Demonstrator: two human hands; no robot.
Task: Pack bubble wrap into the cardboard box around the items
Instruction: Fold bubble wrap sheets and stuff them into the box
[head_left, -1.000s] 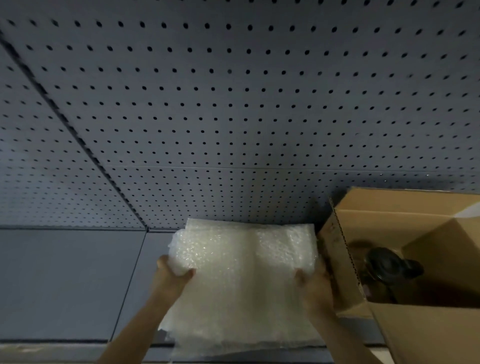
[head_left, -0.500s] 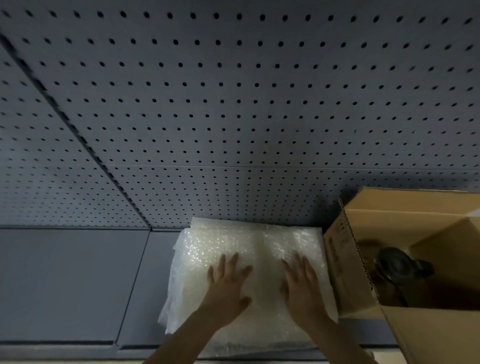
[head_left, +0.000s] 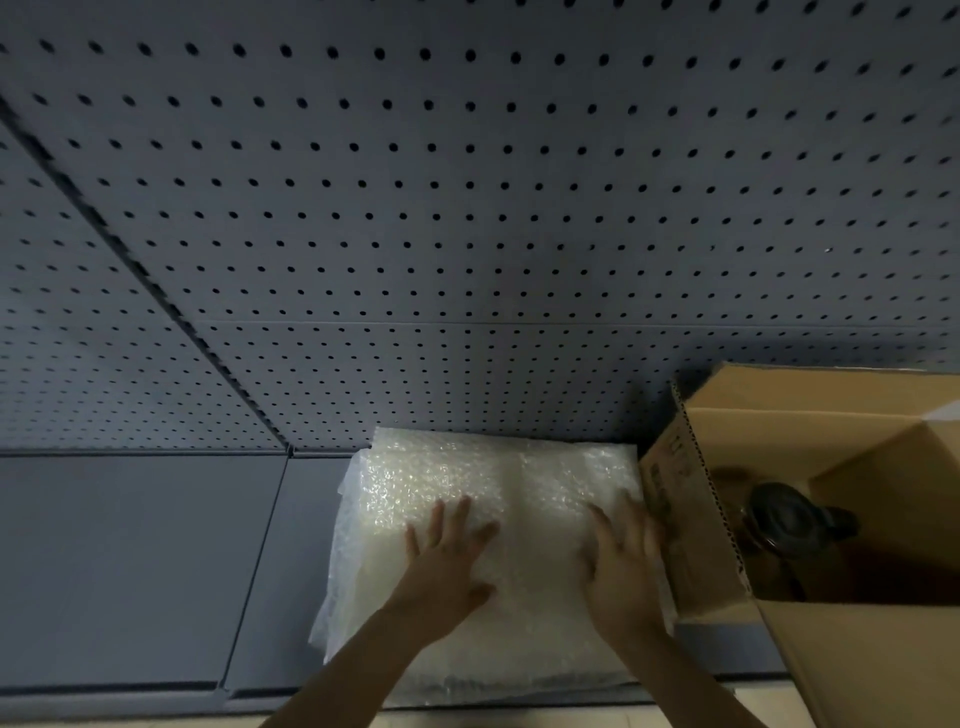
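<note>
bubble wrap (head_left: 498, 499): folded stack lying flat on the grey shelf (head_left: 130, 571), against the pegboard (head_left: 467, 208), just left of the cardboard box (head_left: 841, 665).
left hand (head_left: 447, 566): grip apart, fingers spread, pressing the wrap.
right hand (head_left: 623, 566): grip apart, flat on the wrap by the box.
box contents: dark item (head_left: 784, 525).

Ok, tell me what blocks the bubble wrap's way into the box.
Nothing visible lies between them: the bubble wrap sits right beside the open cardboard box. It must clear the box's near wall, and a dark item already occupies part of the inside.
</note>
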